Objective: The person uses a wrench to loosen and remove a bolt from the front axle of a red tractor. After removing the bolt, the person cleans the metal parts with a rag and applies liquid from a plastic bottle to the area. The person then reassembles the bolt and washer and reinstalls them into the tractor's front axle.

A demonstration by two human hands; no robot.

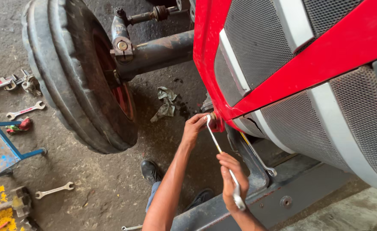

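Gripping a long spanner (222,160), both hands work beneath the red grille (282,64).

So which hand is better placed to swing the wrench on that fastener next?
Probably the right hand: it grips the free end of the wrench, giving leverage. The left hand sits at the wrench head on the red grille's lower corner, likely only steadying it.

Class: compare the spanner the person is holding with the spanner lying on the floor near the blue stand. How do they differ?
The held spanner is long, slim and raised, one end at the red grille's lower corner. The floor spanner is shorter and lies flat, untouched. The held one is gripped by both hands; both are silver metal.
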